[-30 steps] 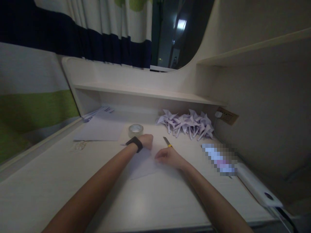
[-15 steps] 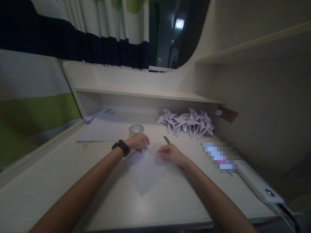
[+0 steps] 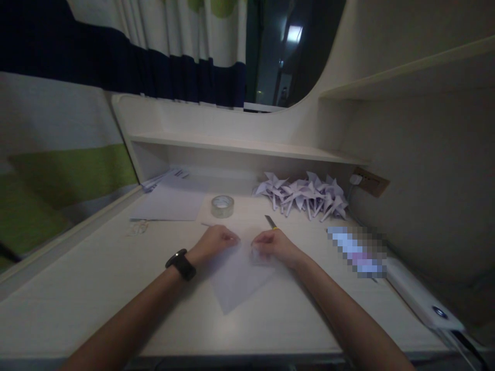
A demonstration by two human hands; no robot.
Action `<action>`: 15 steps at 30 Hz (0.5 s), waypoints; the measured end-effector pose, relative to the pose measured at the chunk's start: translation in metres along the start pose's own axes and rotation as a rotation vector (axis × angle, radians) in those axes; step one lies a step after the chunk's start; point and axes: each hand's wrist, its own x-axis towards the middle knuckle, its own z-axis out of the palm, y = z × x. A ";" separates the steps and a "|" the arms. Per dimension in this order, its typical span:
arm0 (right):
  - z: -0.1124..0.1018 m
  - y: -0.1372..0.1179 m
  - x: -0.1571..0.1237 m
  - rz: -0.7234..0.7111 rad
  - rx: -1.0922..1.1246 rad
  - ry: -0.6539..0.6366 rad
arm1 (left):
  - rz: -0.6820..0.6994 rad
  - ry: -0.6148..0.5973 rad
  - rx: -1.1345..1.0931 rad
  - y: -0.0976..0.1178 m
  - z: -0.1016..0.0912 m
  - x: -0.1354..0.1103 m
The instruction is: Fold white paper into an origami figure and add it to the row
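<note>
The scene is dim, with slightly soft detail. A small bright light (image 3: 294,34) shows in the dark window (image 3: 268,67), and a pale glare lies on the front of the desk (image 3: 231,327). The right wall (image 3: 433,170) is in shadow. The white paper (image 3: 240,286) looks washed out; coarse pixels cover one patch (image 3: 353,252).

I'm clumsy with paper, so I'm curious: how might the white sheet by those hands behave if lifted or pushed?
The white sheet looks thin, so it would probably feel light and droop. Its near part spreads flat on the desk, so a push might slide it.
</note>
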 end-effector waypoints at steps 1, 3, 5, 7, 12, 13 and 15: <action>0.001 0.001 0.000 0.007 0.002 -0.010 | -0.025 -0.013 -0.027 -0.001 0.001 -0.003; 0.004 0.002 0.000 0.016 0.000 -0.020 | -0.063 -0.037 -0.064 -0.001 0.002 -0.009; 0.006 0.003 0.000 0.021 -0.003 -0.023 | -0.080 -0.056 -0.122 -0.001 0.002 -0.013; 0.007 0.003 0.000 0.024 -0.004 -0.022 | -0.103 -0.114 -0.260 0.001 0.002 -0.016; 0.005 0.004 0.000 0.028 -0.031 -0.010 | -0.075 -0.180 -0.505 0.007 0.001 -0.019; 0.004 0.005 0.000 0.030 -0.045 -0.005 | -0.050 -0.176 -0.495 0.007 0.001 -0.019; 0.003 0.006 0.000 0.039 -0.071 0.002 | -0.049 -0.162 -0.483 0.007 0.002 -0.019</action>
